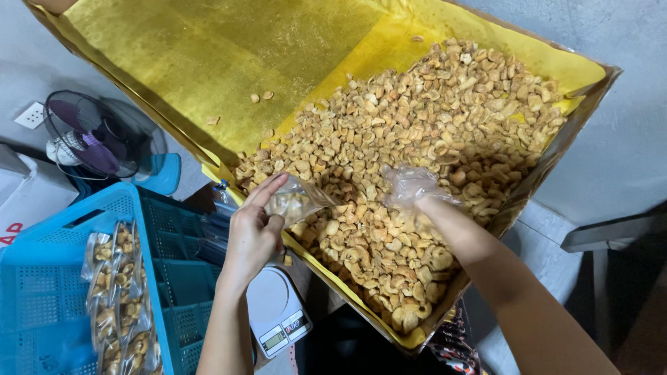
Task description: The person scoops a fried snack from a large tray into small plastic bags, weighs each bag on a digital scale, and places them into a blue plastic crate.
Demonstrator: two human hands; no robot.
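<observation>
I see my left hand (253, 232) pinching a small clear bag (297, 199) at the near left edge of the big yellow-lined box (208, 69), fingers closed on the bag's rim. My right hand (417, 201), covered by a thin plastic glove, lies in the pile of fried snack pieces (431, 125); I cannot tell how far its fingers are open. Near left stand a blue crate (42, 278) with filled packets (118, 292) and a small scale (274, 312).

Golden-brown snack pieces (417, 153) lie on shiny yellow lining paper (208, 62). The perforated plastic crate (42, 292) is bright blue, the round kitchen scale (274, 305) white, the fan (90, 135) black.
</observation>
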